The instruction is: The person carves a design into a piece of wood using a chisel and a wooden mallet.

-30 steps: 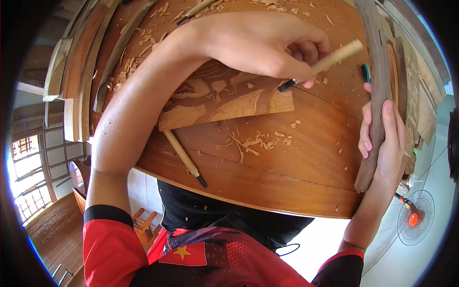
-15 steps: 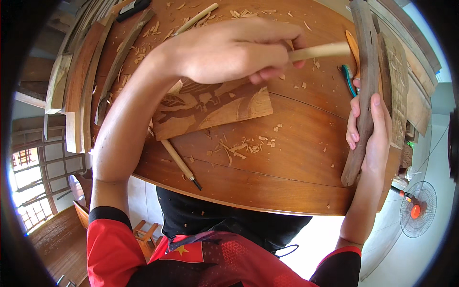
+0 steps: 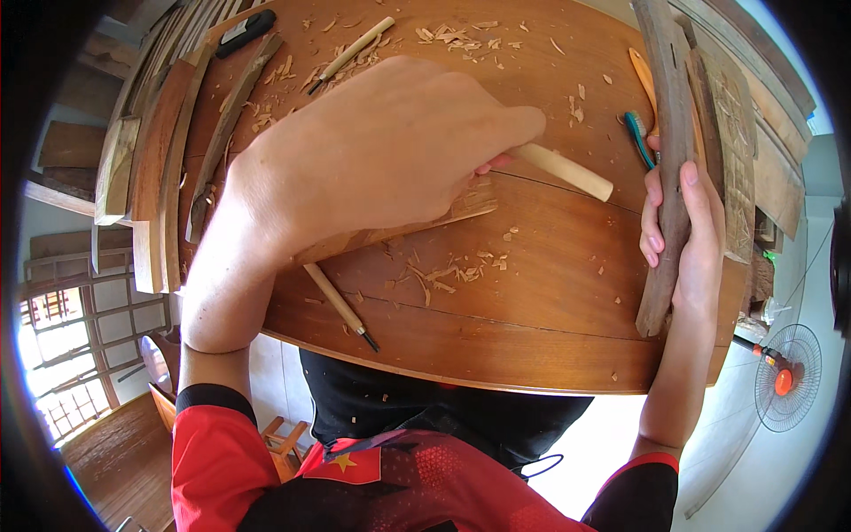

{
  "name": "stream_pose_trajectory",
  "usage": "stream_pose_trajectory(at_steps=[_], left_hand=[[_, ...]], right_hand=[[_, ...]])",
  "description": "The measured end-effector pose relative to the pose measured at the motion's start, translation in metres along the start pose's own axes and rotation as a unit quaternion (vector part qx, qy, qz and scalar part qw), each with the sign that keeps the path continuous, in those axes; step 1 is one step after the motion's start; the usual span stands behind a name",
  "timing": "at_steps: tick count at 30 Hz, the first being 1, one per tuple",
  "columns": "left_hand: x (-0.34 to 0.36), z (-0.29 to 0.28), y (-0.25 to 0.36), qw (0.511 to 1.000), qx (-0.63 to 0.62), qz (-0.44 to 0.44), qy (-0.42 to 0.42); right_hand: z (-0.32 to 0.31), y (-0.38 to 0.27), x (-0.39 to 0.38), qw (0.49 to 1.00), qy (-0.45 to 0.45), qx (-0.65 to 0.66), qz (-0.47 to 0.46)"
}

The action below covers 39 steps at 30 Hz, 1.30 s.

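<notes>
My left hand [image 3: 372, 151] is closed around a carving chisel [image 3: 567, 173]; its pale wooden handle sticks out to the right, and the blade is hidden. Under that hand lies a carved wooden board [image 3: 470, 206], now mostly covered. My right hand [image 3: 696, 235] grips a long grey-brown wooden bar [image 3: 667, 133] at the table's right side. A second carving chisel [image 3: 337, 301] lies below the board, blade toward the near edge. Another chisel [image 3: 355, 53] rests beyond my left hand.
Shavings [image 3: 456, 275] are scattered over the brown wooden table [image 3: 532, 328]. Wood strips [image 3: 160, 151] line the left, with a dark block-shaped object [image 3: 245, 34] at the far left. A teal brush [image 3: 636, 137], an orange-handled brush [image 3: 642, 75] and carved planks [image 3: 731, 151] are on the right.
My left hand has turned over and come nearer, tipping the chisel's handle end downward to the right and covering more of the board. My right hand keeps its hold on the bar.
</notes>
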<state>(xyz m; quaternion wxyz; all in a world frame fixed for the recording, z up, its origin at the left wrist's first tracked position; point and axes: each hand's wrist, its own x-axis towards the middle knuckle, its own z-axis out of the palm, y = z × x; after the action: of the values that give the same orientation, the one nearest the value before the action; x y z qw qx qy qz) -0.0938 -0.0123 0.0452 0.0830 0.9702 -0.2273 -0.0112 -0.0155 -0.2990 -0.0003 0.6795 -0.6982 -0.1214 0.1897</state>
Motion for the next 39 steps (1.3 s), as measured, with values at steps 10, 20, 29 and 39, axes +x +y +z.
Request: stream_pose_trajectory(at_steps=[10, 20, 29, 39], left_hand=[[0.001, 0.001, -0.001, 1.0, -0.013, -0.002, -0.013], [0.0, -0.004, -0.006, 1.0, 0.004, 0.013, -0.005], [0.0, -0.001, 0.0, 0.999, -0.037, 0.009, -0.023], [-0.001, -0.02, -0.007, 0.993, -0.08, -0.019, -0.09]], right_hand=[[-0.004, 0.001, 0.0, 1.0, -0.016, -0.007, 0.005], [-0.002, 0.001, 0.0, 1.0, -0.015, -0.004, -0.005], [-0.002, 0.001, -0.001, 1.0, -0.018, -0.002, 0.005], [-0.004, 0.0, -0.001, 1.0, -0.025, -0.006, 0.011]])
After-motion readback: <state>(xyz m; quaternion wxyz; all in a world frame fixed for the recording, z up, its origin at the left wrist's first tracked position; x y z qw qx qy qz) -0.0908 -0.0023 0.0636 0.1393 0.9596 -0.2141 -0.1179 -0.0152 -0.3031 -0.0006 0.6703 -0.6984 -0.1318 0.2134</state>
